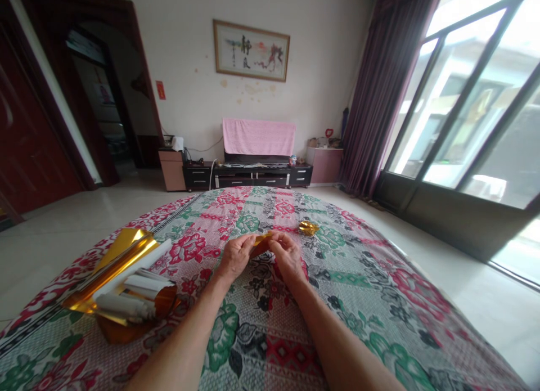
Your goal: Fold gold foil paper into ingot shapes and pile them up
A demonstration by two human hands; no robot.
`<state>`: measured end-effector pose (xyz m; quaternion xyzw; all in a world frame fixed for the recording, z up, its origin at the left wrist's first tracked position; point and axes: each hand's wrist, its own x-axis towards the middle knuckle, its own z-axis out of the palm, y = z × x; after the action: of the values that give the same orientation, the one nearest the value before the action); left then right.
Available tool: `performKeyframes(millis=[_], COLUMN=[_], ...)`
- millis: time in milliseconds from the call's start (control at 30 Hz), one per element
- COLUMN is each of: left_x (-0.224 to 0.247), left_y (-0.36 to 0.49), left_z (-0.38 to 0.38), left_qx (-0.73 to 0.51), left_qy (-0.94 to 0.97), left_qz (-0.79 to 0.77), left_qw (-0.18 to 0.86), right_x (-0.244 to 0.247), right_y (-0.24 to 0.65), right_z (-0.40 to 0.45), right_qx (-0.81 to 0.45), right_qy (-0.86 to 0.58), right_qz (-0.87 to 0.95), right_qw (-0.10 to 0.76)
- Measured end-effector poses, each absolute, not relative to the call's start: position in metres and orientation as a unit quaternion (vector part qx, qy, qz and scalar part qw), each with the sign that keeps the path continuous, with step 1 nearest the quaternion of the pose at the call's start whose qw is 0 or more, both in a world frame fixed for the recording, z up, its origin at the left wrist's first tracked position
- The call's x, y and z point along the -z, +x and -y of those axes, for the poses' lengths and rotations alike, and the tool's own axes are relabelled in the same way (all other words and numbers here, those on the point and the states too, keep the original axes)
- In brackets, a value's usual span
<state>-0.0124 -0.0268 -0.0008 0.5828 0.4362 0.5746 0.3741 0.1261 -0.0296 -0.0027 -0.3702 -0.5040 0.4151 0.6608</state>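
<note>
A small piece of gold foil paper [262, 240] is stretched between my two hands, over the middle of the patterned tablecloth. My left hand [235, 259] pinches its left end, thumb on top. With bent fingers, my right hand [288, 255] grips the other end and covers part of it. Just beyond my right hand lies a folded gold foil piece [309, 228], apart from both hands. To the left rests a loose pile of gold foil sheets [122, 267], partly curled, with white undersides showing.
The round table's floral tablecloth [358, 301] spreads under everything. Past its far edge stands a low black TV cabinet [253, 176] with a pink cloth [259, 135] over the screen. A purple curtain [379, 93] and large windows are on the right; doorways are on the left.
</note>
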Motion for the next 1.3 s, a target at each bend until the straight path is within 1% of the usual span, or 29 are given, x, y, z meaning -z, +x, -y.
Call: performKeyframes(millis=[233, 400, 567, 833, 1100, 1300], left_x=[-0.002, -0.008, -0.005, 0.003, 0.003, 0.000], left_y=[-0.008, -0.008, -0.008, -0.010, -0.011, -0.012], left_z=[0.035, 0.042, 0.037, 0.029, 0.028, 0.031], left_qx=[-0.566, -0.539, -0.543, -0.555, -0.560, -0.561], left_qy=[0.525, 0.519, 0.530, 0.526, 0.538, 0.525], left_qz=[-0.372, -0.357, -0.367, -0.405, -0.424, -0.423], left_qw=[0.516, 0.559, 0.538, 0.501, 0.465, 0.480], right_x=[0.010, 0.013, 0.010, 0.009, -0.001, 0.007], right_y=[0.125, 0.126, 0.126, 0.125, 0.128, 0.128], right_z=[0.021, 0.019, 0.021, 0.023, 0.031, 0.025], right_qx=[-0.370, -0.354, -0.367, -0.462, -0.447, -0.451], right_qy=[-0.411, -0.414, -0.405, -0.350, -0.392, -0.380], right_qz=[0.498, 0.497, 0.489, 0.466, 0.492, 0.508], right_qw=[0.668, 0.676, 0.680, 0.669, 0.636, 0.628])
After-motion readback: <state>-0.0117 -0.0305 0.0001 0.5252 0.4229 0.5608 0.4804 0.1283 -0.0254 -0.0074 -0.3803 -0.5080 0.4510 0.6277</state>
